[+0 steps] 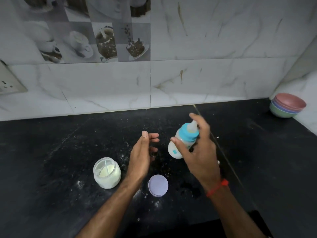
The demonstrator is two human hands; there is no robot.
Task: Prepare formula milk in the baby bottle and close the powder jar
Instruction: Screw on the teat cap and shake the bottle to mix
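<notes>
A: head view status?
B: I see the right hand wrapped around the baby bottle, held tilted off the worktop, teat pointing up and away. Blue collar and teat are on. Contents look milky white, so my read is powder and water are already in, and this is the mixing step

A: left?
B: left hand is empty, fingers loosely spread, palm turned toward the bottle, not touching it

A: jar?
B: powder jar stands upright on the worktop, just left of the left wrist. Mouth is uncovered, pale powder inside, maybe a scoop handle in it, can't be sure. Its lid lies flat on the worktop between the two forearms, apart from the jar

A: what's left then?
B: I'd say bottle side is nearly done: finish mixing, set it down. Jar side not started: lid has to go on and be tightened. Some spilled powder on the worktop around the jar. Stack of bowls in the far right corner, not involved
</notes>
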